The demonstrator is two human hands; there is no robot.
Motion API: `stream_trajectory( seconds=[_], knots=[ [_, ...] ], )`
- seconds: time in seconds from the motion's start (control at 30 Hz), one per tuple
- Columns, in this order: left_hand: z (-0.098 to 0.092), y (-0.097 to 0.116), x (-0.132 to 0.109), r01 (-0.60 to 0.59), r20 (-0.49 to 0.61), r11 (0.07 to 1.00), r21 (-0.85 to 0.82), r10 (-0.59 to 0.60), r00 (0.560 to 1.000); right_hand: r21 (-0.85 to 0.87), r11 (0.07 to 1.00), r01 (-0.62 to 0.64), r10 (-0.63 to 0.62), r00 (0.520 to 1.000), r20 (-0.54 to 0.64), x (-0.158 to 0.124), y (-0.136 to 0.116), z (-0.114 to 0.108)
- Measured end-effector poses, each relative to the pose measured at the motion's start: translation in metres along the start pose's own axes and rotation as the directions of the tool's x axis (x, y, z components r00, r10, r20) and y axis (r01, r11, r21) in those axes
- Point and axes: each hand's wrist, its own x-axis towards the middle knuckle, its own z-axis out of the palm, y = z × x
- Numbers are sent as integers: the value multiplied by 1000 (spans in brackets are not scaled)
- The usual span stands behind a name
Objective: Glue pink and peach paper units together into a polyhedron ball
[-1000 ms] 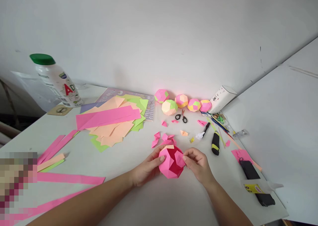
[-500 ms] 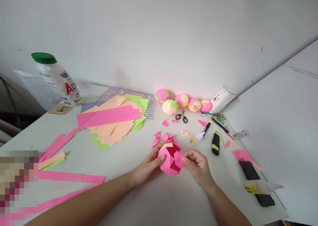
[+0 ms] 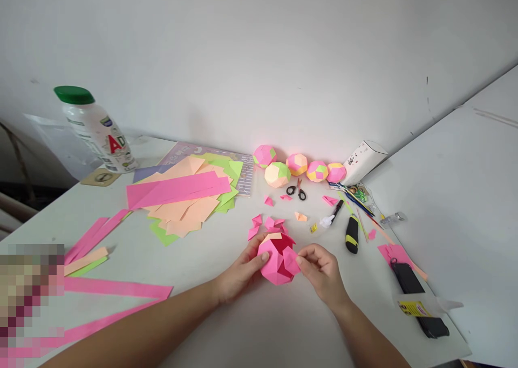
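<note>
A pink folded-paper ball (image 3: 272, 257), hollow and gaping at its right side and top, is held above the table's front. One peach piece (image 3: 275, 236) shows at its upper edge. My left hand (image 3: 246, 265) grips it from the left, thumb on the front; the other fingers are partly hidden behind it. My right hand (image 3: 321, 271) pinches a pink paper flap (image 3: 291, 260) at the ball's open right side between thumb and forefinger. I cannot tell whether that flap is joined to the ball. Just behind, several folded pink pieces (image 3: 275, 225) lie on the table.
Finished-looking paper balls (image 3: 277, 175) stand along the wall behind scissors (image 3: 297, 190). Coloured sheets (image 3: 182, 195) are piled left, near a white bottle (image 3: 101, 136). On the right lie a black-and-yellow cutter (image 3: 352, 233), a black case (image 3: 408, 279) and a glue bottle (image 3: 416, 307).
Almost nothing differs. The view has shifted very slightly, and both hands keep their hold on the ball and the flap.
</note>
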Motion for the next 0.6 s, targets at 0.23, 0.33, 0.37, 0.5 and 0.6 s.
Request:
stream_trajectory(
  seconds=[0.23,0.33,0.37,0.5,0.6],
  knots=[
    [-1,-2,0,-8,-36,996,84,12,999,31,999,36,-36,999,-2,-3,2,5],
    [-3,-3,0,3,-29,995,97,0,1000,44,998,50,-50,999,4,-4,3,7],
    [-3,-3,0,5,-26,995,98,-2,1000,47,998,49,-50,999,4,-4,3,7],
    [-6,-3,-1,4,-19,992,125,-2,1000,50,998,38,-38,999,2,-4,2,8],
    [-5,-2,-2,-3,-7,988,157,5,1000,57,998,26,-27,1000,13,-4,1,9]
  ],
)
